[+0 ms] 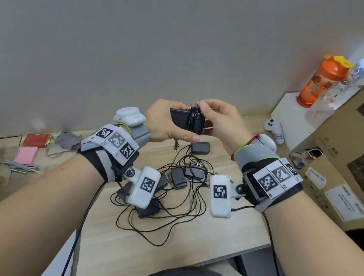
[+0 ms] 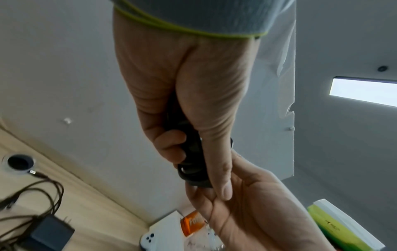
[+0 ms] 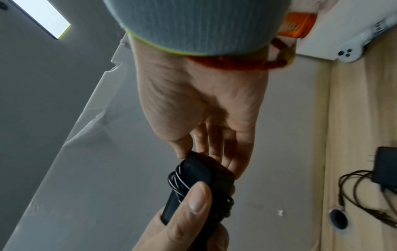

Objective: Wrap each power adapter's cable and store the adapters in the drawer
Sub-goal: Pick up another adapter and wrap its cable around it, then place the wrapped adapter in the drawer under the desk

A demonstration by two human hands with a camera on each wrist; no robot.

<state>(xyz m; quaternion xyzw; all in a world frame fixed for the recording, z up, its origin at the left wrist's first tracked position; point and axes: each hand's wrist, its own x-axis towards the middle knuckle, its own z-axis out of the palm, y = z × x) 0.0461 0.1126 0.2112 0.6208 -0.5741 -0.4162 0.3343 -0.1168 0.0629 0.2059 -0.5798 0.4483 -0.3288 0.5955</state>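
Both hands hold one black adapter (image 1: pixel 185 120) up above the desk (image 1: pixel 137 249), in front of the grey wall (image 1: pixel 122 30). The left hand (image 1: pixel 163 122) grips its body, fingers curled behind and thumb along the near edge; the right hand (image 1: pixel 223 123) pinches its other end, thumb on top by the metal prongs and fingers underneath. Its cable (image 1: pixel 192 121) is wound in tight turns round the adapter's middle, which the right wrist view shows most clearly. Below the hands lies a pile (image 1: pixel 178 181) of more black adapters tangled in loose thin cables, one adapter (image 1: pixel 200 147) lying apart at the far side. The white marker blocks on both wrist rigs cover part of this pile, so the count of adapters cannot be told. At the right stand cardboard boxes (image 1: pixel 353 153), a white box (image 1: pixel 293 118) bearing an orange bottle (image 1: pixel 319 84), and a white controller (image 1: pixel 274 130) beside it. At the left lie a red packet (image 1: pixel 36 140), a pink pad (image 1: pixel 26 155), grey cloth (image 1: pixel 68 141) and a coiled white cable (image 1: pixel 21 167). The left wrist view shows a round hole (image 2: pixel 20 162) in the desk near the wall. The left fingers mostly hide the adapter in that view. The free end of the wound cable cannot be made out.
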